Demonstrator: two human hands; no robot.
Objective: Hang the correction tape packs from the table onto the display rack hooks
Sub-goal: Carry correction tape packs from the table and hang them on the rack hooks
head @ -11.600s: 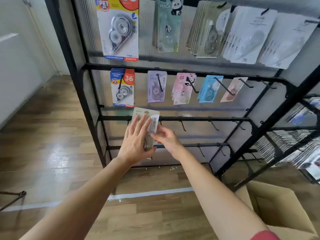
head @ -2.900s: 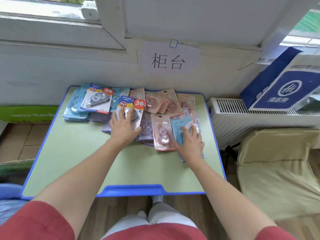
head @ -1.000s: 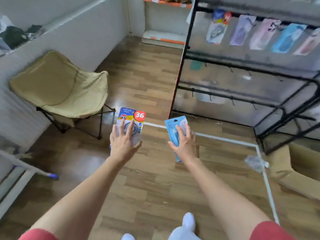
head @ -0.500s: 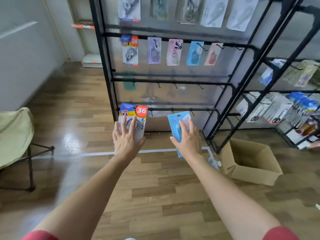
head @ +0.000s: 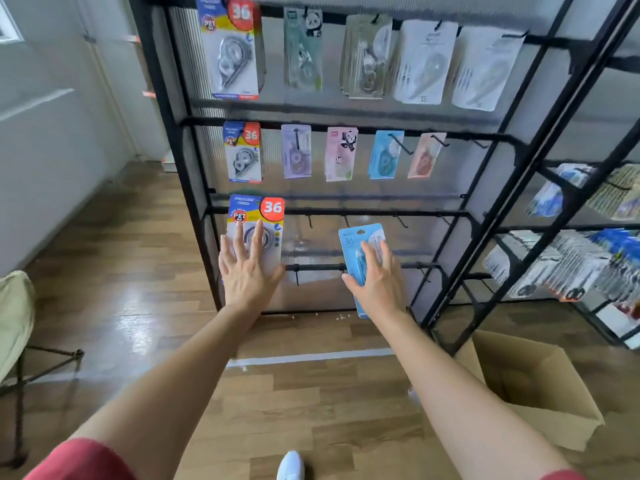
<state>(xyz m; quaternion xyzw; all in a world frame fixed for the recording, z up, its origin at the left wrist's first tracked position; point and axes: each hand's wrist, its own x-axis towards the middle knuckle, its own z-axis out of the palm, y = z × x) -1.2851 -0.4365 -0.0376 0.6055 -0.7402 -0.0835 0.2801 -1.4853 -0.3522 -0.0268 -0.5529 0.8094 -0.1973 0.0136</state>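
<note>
Head view: left hand (head: 247,271) spreads fingers (head: 239,239) over the red-and-yellow pack (head: 258,216), thumb clamping its edge; right hand (head: 379,282) holds the blue pack (head: 358,240) likewise, both just short of the display rack (head: 381,213). Light, stiff card, slick blister: probably best pinched low, hang hole clear above the grip.

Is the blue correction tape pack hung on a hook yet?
Not hung: the right hand holds the blue pack in front of the rack, its hang hole empty, below the bare hooks.
</note>
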